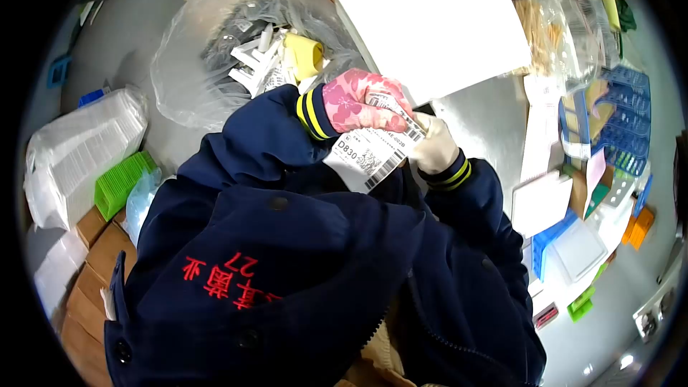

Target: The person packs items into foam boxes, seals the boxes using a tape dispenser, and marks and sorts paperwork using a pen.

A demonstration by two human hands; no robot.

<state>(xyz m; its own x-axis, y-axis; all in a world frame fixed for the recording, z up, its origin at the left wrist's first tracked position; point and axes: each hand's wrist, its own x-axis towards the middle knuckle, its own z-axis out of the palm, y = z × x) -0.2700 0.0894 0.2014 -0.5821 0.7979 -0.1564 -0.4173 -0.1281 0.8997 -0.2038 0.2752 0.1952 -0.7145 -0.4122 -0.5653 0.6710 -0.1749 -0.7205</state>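
My left hand [362, 104], in a pink floral glove, is closed on a white barcode label sheet [351, 156]. The sheet hangs down and to the left in front of my jacket, with "D830", a square code and barcodes printed on it. My right hand [435, 145], in a white glove, pinches the upper right edge of the same sheet. Its fingertips are partly hidden behind the paper. Just beyond both hands lies a large blank white box or board [433, 21] on the metal table.
A clear plastic bag [183, 64] with paper scraps and a yellow roll [304, 56] stands at the upper left. At right are blue plastic racks [625, 118], a white box [542, 203] and bagged sticks [539, 32]. Cardboard boxes [89, 297] and a green basket [120, 185] sit at left.
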